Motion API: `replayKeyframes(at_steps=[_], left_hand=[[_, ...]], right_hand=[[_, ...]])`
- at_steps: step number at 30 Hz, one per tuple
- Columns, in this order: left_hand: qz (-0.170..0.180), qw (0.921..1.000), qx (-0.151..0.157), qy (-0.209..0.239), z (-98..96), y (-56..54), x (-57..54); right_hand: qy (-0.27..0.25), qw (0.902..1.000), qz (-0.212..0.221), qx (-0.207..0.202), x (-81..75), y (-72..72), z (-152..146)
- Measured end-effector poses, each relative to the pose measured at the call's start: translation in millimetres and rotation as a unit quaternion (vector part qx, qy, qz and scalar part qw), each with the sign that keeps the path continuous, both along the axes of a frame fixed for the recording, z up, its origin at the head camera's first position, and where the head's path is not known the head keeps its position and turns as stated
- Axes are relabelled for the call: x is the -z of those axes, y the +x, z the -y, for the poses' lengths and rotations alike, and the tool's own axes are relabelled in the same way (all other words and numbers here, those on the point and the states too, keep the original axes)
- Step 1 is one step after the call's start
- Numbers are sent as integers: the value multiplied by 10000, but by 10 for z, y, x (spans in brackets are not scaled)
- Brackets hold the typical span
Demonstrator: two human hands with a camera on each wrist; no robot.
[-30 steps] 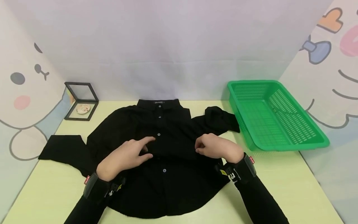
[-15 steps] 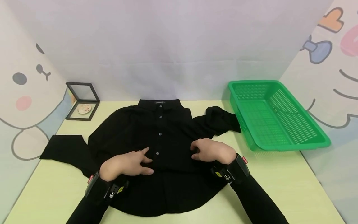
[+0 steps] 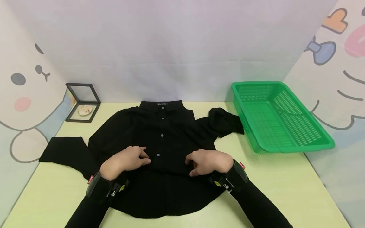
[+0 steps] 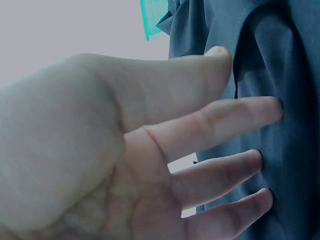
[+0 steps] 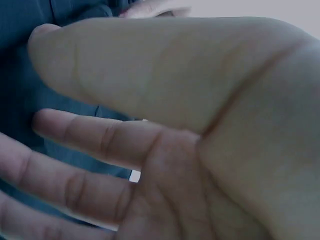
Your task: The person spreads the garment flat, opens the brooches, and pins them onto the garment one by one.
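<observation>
Since 0.5 s ago: right hand (image 3: pixel 209 161) in and down toward frame centre, left hand (image 3: pixel 125 160) slightly up and left; hem (image 3: pixel 151 217) of the black button-up shirt (image 3: pixel 176 129) a touch higher.

Head: shirt spread across the middle of the frame, hands over its lower half, either side of the lowest visible button (image 3: pixel 158 155). A crease runs sideways below that button. Neither hand looks to be gripping: fingers bent down, thumbs held off. Risk: if one hand drags further than the other, the crease goes skew and the button line pulls off centre. The bunched sleeve (image 3: pixel 223 122), right of centre, sits hard by the green plastic basket (image 3: pixel 299 148); a tug could rub it on the basket wall.

Left wrist: fingers spread, nearly straight, tips seemingly on cloth at right of frame. Light contact; could slip and leave ripples.

Right wrist: thumb clear of the fingers, no pinch. Can't tell how firmly the tips press; too much would likely bunch cloth under them.
</observation>
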State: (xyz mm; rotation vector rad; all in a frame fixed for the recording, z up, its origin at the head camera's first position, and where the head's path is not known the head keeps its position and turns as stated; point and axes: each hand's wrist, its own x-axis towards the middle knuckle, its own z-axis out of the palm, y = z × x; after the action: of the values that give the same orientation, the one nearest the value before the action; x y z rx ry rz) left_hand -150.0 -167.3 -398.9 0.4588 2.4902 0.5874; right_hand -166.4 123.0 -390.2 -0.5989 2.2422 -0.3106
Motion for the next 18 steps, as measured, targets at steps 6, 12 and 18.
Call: replayKeyframes(at_steps=[6,12,18], left_hand=[[121,9999,27,-10,24,2,0],[227,9995,-206,58,56,-14,1],[251,9996,-137,42,58,-19,-3]], right_hand=[[95,9996,-152,-210,0,82,83],[88,9994,-166,-302,12,130,128],[122,9989,-198,-405,20,158,153]])
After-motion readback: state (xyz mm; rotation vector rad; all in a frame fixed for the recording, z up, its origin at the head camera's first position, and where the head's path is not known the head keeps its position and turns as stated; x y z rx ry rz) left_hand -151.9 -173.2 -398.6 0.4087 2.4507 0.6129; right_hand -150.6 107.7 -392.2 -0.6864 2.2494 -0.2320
